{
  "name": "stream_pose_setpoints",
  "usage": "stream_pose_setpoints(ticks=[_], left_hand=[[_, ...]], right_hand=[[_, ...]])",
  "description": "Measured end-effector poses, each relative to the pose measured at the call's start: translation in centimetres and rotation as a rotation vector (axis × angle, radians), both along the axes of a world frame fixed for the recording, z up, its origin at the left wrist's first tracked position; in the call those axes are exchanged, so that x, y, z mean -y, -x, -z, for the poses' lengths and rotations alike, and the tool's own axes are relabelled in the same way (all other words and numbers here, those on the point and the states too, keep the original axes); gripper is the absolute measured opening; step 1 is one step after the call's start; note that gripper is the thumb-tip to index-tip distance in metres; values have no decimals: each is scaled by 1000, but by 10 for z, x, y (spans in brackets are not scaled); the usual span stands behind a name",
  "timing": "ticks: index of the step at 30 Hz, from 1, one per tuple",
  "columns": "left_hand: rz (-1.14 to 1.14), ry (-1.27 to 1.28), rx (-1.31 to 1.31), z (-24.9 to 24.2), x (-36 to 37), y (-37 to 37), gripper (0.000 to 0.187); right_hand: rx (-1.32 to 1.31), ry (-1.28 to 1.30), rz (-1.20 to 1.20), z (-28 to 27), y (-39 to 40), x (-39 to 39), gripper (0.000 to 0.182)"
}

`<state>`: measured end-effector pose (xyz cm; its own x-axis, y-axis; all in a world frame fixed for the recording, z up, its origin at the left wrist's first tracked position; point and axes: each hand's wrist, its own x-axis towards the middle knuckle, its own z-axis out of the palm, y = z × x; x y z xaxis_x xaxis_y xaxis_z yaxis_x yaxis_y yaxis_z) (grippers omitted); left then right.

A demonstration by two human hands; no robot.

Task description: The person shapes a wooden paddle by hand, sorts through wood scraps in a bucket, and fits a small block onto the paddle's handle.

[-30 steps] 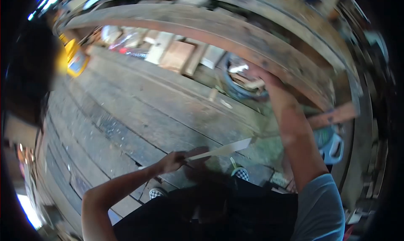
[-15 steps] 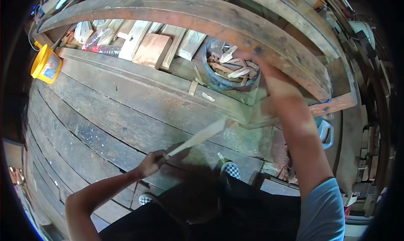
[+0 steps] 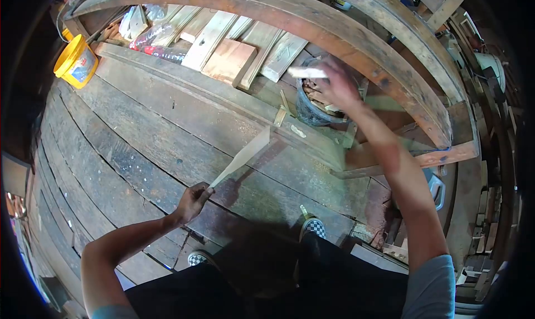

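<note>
My left hand [image 3: 192,201] grips the narrow end of a long tapered wooden wedge [image 3: 241,158] that points up and to the right over the plank floor. My right hand [image 3: 338,86] is stretched out above a dark bucket [image 3: 309,112] full of wood scraps and holds a small pale piece of wood [image 3: 307,72], blurred by motion. The bucket stands against a low timber rail [image 3: 234,99] that crosses the floor.
A curved wooden beam [image 3: 356,37] arches overhead beyond the bucket. Several boards [image 3: 228,60] and plastic bottles [image 3: 156,37] lie behind the rail. A yellow pail [image 3: 75,61] stands far left. My checkered shoes [image 3: 313,228] rest on the dark floor planks [image 3: 139,152].
My right hand has come up out of the bucket with a small piece of wood. My left hand has swung the long wedge to the left and more upright.
</note>
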<state>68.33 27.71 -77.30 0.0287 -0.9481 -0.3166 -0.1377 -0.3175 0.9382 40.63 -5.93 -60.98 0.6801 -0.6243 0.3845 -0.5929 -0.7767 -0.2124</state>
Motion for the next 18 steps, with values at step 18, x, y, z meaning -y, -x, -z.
stream_pose_setpoints(ticks=[18], left_hand=[[-144, -118, -202, -41, 4, 27, 19]], right_hand=[[-480, -462, -267, 71, -67, -150, 30]])
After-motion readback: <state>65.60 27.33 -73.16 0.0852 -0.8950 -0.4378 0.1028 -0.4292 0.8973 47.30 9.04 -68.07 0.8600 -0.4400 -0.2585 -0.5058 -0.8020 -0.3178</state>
